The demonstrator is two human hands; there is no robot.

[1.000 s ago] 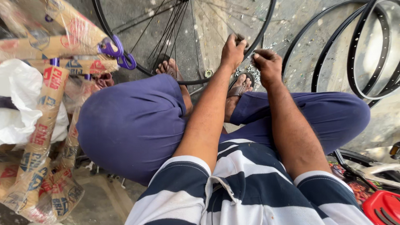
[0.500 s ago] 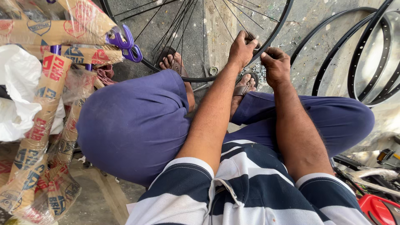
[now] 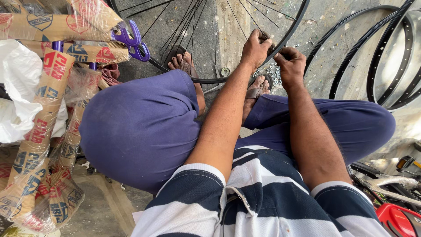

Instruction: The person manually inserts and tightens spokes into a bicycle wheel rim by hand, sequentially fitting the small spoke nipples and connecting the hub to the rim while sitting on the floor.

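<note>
A black bicycle wheel rim (image 3: 293, 30) with thin metal spokes (image 3: 193, 19) stands in front of me on the concrete floor. My left hand (image 3: 255, 49) grips the rim's near edge from the left. My right hand (image 3: 290, 66) is closed just to the right of it, fingers pinched at the rim; what it pinches is hidden. Both my sandalled feet (image 3: 258, 87) rest under the rim, and my knees in blue trousers spread to either side.
Bicycle frames wrapped in printed brown paper and plastic (image 3: 39, 101) are stacked at the left, with a purple part (image 3: 133, 39) sticking out. Several bare black rims (image 3: 386, 57) lean at the right. Small metal pieces (image 3: 274, 70) lie on the floor. A red object (image 3: 397, 219) sits lower right.
The view has tilted slightly, so the hands and rim sit higher in frame. Both hands stay on the same spot of the rim, fingers shifting a little.
</note>
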